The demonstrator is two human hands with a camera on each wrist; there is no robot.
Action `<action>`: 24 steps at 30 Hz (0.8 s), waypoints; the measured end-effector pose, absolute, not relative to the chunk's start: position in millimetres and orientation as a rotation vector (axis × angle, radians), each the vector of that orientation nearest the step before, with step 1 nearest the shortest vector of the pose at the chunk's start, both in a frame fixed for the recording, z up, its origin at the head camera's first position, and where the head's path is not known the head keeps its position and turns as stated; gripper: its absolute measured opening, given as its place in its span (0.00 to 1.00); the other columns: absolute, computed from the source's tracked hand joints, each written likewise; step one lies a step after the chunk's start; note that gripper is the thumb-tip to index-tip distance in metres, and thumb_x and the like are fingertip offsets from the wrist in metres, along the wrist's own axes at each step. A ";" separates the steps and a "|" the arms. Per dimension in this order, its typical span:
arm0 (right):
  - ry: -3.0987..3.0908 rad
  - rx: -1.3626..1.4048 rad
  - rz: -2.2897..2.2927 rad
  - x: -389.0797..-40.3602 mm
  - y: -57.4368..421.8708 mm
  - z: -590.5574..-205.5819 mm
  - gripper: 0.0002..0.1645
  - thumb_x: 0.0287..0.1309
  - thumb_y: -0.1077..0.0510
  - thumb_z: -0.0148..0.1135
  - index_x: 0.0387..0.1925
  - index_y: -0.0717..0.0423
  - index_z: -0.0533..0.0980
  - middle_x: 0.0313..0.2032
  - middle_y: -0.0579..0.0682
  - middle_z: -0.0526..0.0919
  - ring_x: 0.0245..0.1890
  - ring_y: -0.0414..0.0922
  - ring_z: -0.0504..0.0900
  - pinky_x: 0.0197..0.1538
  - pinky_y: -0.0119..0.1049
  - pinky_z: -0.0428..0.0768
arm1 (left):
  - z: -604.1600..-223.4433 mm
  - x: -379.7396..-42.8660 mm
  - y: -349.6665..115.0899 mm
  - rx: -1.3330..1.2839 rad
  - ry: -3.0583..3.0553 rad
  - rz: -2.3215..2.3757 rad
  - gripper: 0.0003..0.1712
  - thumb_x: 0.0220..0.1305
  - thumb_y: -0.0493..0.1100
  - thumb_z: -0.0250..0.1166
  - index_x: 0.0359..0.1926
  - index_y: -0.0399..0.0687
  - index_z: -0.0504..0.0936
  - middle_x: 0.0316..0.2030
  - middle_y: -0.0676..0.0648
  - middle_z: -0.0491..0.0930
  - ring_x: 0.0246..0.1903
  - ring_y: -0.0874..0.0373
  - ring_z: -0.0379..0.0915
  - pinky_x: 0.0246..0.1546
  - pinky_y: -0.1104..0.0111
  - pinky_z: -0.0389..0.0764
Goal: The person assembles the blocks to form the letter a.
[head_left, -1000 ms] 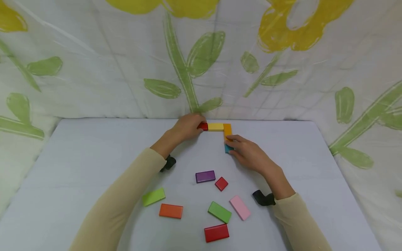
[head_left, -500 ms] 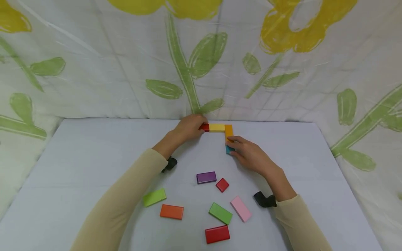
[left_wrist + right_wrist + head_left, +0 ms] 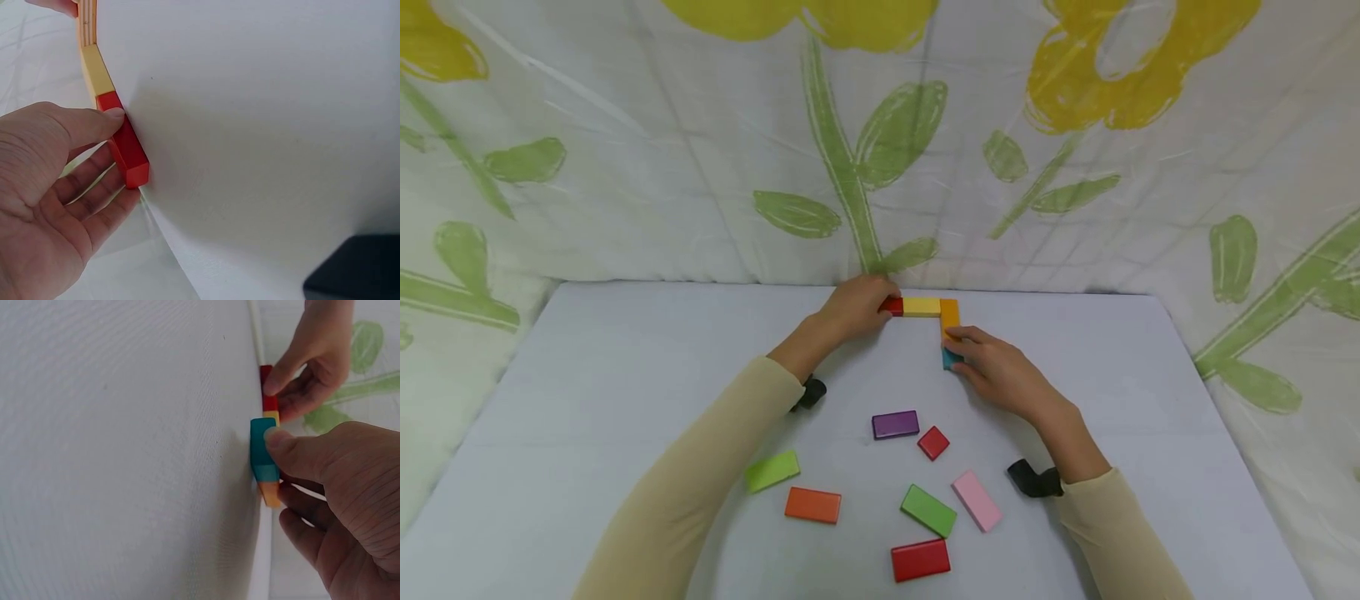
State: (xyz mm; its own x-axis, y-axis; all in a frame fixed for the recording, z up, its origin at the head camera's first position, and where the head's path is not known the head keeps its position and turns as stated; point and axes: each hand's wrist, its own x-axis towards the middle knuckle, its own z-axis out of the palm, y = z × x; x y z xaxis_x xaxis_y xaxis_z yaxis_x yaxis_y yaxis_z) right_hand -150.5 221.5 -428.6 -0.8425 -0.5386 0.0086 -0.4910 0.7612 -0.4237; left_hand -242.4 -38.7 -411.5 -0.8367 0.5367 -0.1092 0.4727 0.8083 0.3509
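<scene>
At the back of the table, my left hand (image 3: 856,310) pinches a red block (image 3: 129,145) between thumb and fingers. The red block's end meets a yellow block (image 3: 922,307), which lies in line with it. An orange block (image 3: 950,312) meets the yellow one at its right end and points toward the front. Against the orange block's near end is a teal block (image 3: 263,441), which my right hand (image 3: 1006,377) pinches with its thumb on the near side. The fingers partly cover the orange and teal blocks in the head view.
Loose blocks lie nearer the front: purple (image 3: 895,425), small red (image 3: 933,443), lime (image 3: 772,472), orange-red (image 3: 813,506), green (image 3: 928,511), pink (image 3: 977,501) and a larger red (image 3: 921,560). A flowered cloth (image 3: 700,167) hangs behind the table's back edge.
The head view has shifted slightly, so everything appears a little further right. Both hands keep their hold on the same blocks, and the blocks have not visibly moved on the table.
</scene>
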 end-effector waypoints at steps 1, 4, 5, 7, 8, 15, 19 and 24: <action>2.839 -0.836 -0.638 -150.7 221.6 -428.9 0.26 0.72 0.59 0.66 0.68 0.61 0.78 0.71 0.61 0.77 0.68 0.60 0.81 0.68 0.56 0.81 | -411.8 -242.3 -38.5 0.788 2.792 0.461 0.17 0.73 0.38 0.66 0.59 0.42 0.86 0.53 0.42 0.87 0.52 0.49 0.82 0.55 0.58 0.84; 2.835 -0.837 -0.643 -150.6 222.0 -429.3 0.26 0.72 0.59 0.66 0.68 0.61 0.78 0.71 0.61 0.77 0.68 0.60 0.81 0.68 0.56 0.81 | -412.1 -242.1 -38.2 0.783 2.790 0.460 0.17 0.73 0.38 0.66 0.60 0.42 0.86 0.54 0.42 0.87 0.52 0.49 0.82 0.56 0.58 0.84; 2.836 -0.838 -0.642 -150.5 222.2 -429.6 0.26 0.72 0.60 0.66 0.68 0.61 0.78 0.71 0.61 0.77 0.68 0.60 0.81 0.68 0.56 0.81 | -411.9 -242.0 -38.1 0.782 2.790 0.459 0.17 0.73 0.38 0.66 0.60 0.42 0.86 0.54 0.42 0.87 0.52 0.49 0.82 0.56 0.58 0.84; 2.837 -0.840 -0.643 -150.3 222.1 -429.6 0.26 0.72 0.60 0.66 0.68 0.61 0.78 0.71 0.61 0.77 0.68 0.60 0.81 0.68 0.56 0.81 | -411.4 -241.6 -38.1 0.777 2.791 0.460 0.17 0.73 0.38 0.66 0.60 0.42 0.86 0.54 0.42 0.87 0.53 0.49 0.82 0.57 0.58 0.84; 2.838 -0.842 -0.644 -150.3 221.9 -429.6 0.26 0.72 0.60 0.66 0.68 0.62 0.78 0.71 0.61 0.77 0.68 0.60 0.81 0.68 0.56 0.81 | -411.2 -241.4 -38.2 0.776 2.793 0.460 0.17 0.73 0.38 0.66 0.60 0.42 0.86 0.54 0.42 0.87 0.53 0.49 0.82 0.57 0.58 0.84; 2.831 -0.840 -0.648 -151.4 221.2 -429.7 0.26 0.72 0.60 0.66 0.68 0.62 0.78 0.71 0.61 0.77 0.68 0.60 0.81 0.68 0.56 0.81 | -412.2 -240.3 -38.0 0.777 2.806 0.462 0.16 0.74 0.38 0.66 0.59 0.42 0.87 0.53 0.42 0.87 0.52 0.49 0.83 0.57 0.58 0.84; 2.832 -0.836 -0.643 -151.2 220.9 -429.5 0.26 0.73 0.60 0.65 0.68 0.61 0.77 0.71 0.61 0.77 0.68 0.60 0.81 0.68 0.56 0.81 | -412.4 -239.4 -38.1 0.778 2.810 0.475 0.14 0.74 0.38 0.66 0.56 0.43 0.88 0.51 0.42 0.87 0.51 0.49 0.83 0.55 0.58 0.84; 2.835 -0.836 -0.637 -150.7 221.4 -428.0 0.26 0.72 0.60 0.66 0.68 0.61 0.77 0.71 0.61 0.77 0.68 0.61 0.81 0.68 0.56 0.81 | -410.5 -239.2 -37.4 0.756 2.806 0.502 0.15 0.73 0.38 0.67 0.58 0.43 0.88 0.52 0.42 0.88 0.52 0.48 0.83 0.56 0.58 0.84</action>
State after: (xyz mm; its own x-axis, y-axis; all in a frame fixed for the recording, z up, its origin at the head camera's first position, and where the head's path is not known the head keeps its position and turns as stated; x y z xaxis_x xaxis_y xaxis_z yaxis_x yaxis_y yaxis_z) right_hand -150.7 221.4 -428.0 -0.8408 -0.5413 0.0054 -0.4916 0.7594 -0.4262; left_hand -239.2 -37.4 -410.5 -0.8513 0.5160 -0.0952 0.4511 0.8124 0.3695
